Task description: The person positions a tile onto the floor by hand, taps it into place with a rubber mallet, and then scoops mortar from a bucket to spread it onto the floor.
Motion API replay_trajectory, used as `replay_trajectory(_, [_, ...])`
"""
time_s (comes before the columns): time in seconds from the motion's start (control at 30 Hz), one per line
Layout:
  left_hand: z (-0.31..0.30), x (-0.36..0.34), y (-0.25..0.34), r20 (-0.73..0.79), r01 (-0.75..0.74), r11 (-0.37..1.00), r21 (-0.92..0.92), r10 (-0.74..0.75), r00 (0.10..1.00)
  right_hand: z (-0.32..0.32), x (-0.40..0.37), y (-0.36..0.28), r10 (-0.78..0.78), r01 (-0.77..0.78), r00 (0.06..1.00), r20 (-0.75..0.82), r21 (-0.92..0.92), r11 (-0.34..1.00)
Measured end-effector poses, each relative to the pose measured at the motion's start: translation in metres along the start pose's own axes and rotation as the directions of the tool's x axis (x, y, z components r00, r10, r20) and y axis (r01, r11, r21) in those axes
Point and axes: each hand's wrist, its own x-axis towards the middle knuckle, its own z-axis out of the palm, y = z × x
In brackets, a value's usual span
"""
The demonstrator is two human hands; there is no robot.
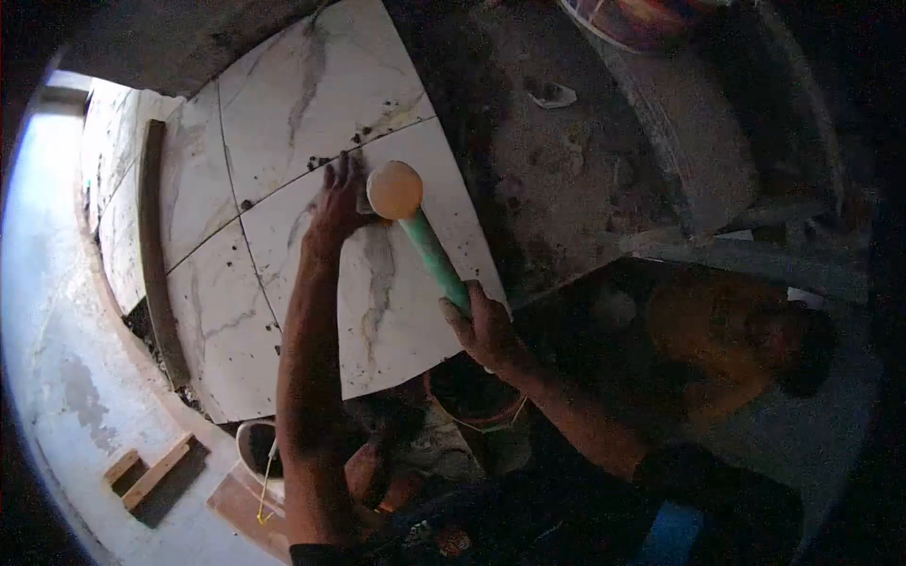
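Observation:
My right hand is wrapped round the green handle of a mallet. The mallet's round, pale head is over a white marbled floor tile, just right of my left hand. My left hand lies on that same tile with its fingers stretched toward the joint with the tile beyond. Dark crumbs of mortar are scattered along the joint. The mallet head partly hides the area by my left thumb.
A long wooden strip lies across the tiles at left. Two short wood pieces are on the pale floor. A bucket and a dark round tub stand near me. Rough, dark ground borders the tiles at right.

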Motion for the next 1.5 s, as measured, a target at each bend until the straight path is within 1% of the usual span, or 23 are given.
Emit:
replay_trajectory(0.03, [0.001, 0.005, -0.003, 0.095, -0.114, 0.988, 0.103, 0.105, 0.990, 0.007, 0.000, 0.016, 0.013, -0.013, 1.000, 0.003, 0.011, 1.000])
replay_trajectory(0.1, [-0.011, -0.003, 0.007, 0.118, -0.047, 0.998, 0.043, 0.041, 0.992, 0.028, 0.001, 0.058, -0.228, 0.157, 0.952, -0.204, -0.315, 0.936])
replay_trajectory(0.17, [-0.019, 0.005, 0.013, 0.128, 0.014, 1.000, -0.012, -0.013, 0.992, 0.021, 0.006, 0.053, -0.291, 0.243, 0.940, -0.176, -0.254, 0.936])
replay_trajectory(0.23, [-0.006, 0.009, 0.005, 0.324, -0.184, 0.924, 0.337, 0.069, 0.943, 0.015, 0.005, 0.040, -0.345, 0.319, 0.929, -0.132, -0.185, 0.930])
replay_trajectory(0.27, [0.000, 0.006, 0.001, 0.333, -0.185, 0.924, 0.335, 0.067, 0.940, 0.014, 0.006, 0.031, -0.331, 0.305, 0.926, -0.183, -0.159, 0.939])
replay_trajectory(0.33, [-0.010, 0.002, 0.008, 0.039, -0.248, 0.943, 0.223, 0.246, 0.969, 0.008, 0.015, 0.020, -0.321, 0.296, 0.918, -0.231, -0.136, 0.945])
replay_trajectory(0.37, [-0.015, 0.000, 0.013, 0.012, -0.070, 0.996, -0.063, 0.071, 0.997, 0.003, 0.019, 0.019, -0.109, 0.098, 0.991, -0.080, -0.130, 0.987])
replay_trajectory(0.4, [-0.011, 0.000, 0.011, 0.009, -0.069, 0.995, -0.068, 0.070, 0.998, -0.001, 0.021, 0.019, 0.114, -0.102, 0.991, 0.068, -0.155, 0.983])
replay_trajectory(0.43, [-0.010, 0.002, 0.007, 0.048, -0.081, 0.997, -0.006, 0.082, 0.995, -0.001, 0.019, 0.021, 0.114, -0.102, 0.991, 0.069, -0.157, 0.982])
replay_trajectory(0.53, [-0.018, -0.003, 0.016, 0.078, -0.044, 0.999, -0.002, 0.044, 0.996, 0.008, 0.012, 0.042, -0.223, 0.215, 0.972, -0.076, -0.102, 0.971])
replay_trajectory(0.63, [-0.018, -0.002, 0.018, 0.053, -0.006, 1.000, -0.016, 0.007, 0.999, 0.005, 0.030, 0.041, -0.044, 0.064, 0.995, 0.087, -0.235, 0.970])
replay_trajectory(0.73, [0.001, 0.003, -0.002, 0.076, -0.048, 0.999, 0.014, 0.047, 0.996, 0.001, 0.027, 0.020, -0.074, 0.113, 0.989, 0.126, -0.341, 0.933])
replay_trajectory(0.83, [-0.009, -0.001, 0.006, 0.077, -0.039, 0.999, -0.007, 0.039, 0.996, 0.011, 0.025, 0.031, -0.171, 0.178, 0.984, 0.048, -0.292, 0.940])
replay_trajectory(0.93, [-0.015, 0.003, 0.015, 0.083, -0.003, 1.000, 0.010, 0.002, 0.997, 0.008, 0.028, 0.022, 0.200, -0.201, 0.979, -0.029, -0.004, 0.980])
replay_trajectory(0.97, [-0.014, 0.003, 0.015, 0.104, -0.001, 0.999, 0.043, -0.004, 0.995, 0.007, 0.023, 0.031, -0.001, -0.006, 0.997, -0.075, -0.096, 0.995])
replay_trajectory(1.03, [-0.020, -0.003, 0.016, 0.086, -0.002, 1.000, 0.010, 0.001, 0.996, 0.009, 0.022, 0.031, -0.208, 0.187, 0.973, -0.095, -0.193, 0.963])
replay_trajectory(1.13, [-0.024, 0.000, 0.022, 0.075, -0.009, 1.000, 0.002, 0.009, 0.997, 0.011, 0.030, 0.023, 0.079, -0.079, 0.984, -0.160, 0.008, 0.997])
replay_trajectory(1.23, [-0.028, -0.003, 0.023, 0.102, 0.015, 1.000, 0.024, -0.017, 0.995, 0.020, 0.015, 0.021, 0.207, -0.209, 0.976, -0.070, -0.028, 0.978])
replay_trajectory(1.27, [-0.030, -0.004, 0.027, 0.108, 0.024, 1.000, 0.012, -0.026, 0.994, 0.030, 0.009, 0.032, -0.019, -0.024, 0.980, -0.198, -0.213, 0.977])
replay_trajectory(1.33, [-0.034, -0.001, 0.030, 0.148, 0.059, 0.998, -0.009, -0.057, 0.987, 0.041, 0.004, 0.044, -0.272, 0.140, 0.919, -0.284, -0.411, 0.901])
replay_trajectory(1.43, [-0.033, -0.001, 0.025, 0.179, 0.061, 0.998, -0.025, -0.055, 0.982, 0.043, -0.007, 0.030, -0.264, 0.179, 0.929, -0.261, -0.306, 0.935])
replay_trajectory(1.47, [-0.030, -0.001, 0.025, 0.155, 0.024, 0.999, -0.028, -0.020, 0.988, 0.026, -0.007, -0.007, 0.055, -0.089, 0.969, -0.239, -0.132, 0.987])
replay_trajectory(1.5, [-0.029, 0.001, 0.024, 0.149, 0.024, 0.999, -0.031, -0.019, 0.989, 0.016, -0.004, -0.027, 0.357, -0.357, 0.919, -0.169, 0.030, 0.933])
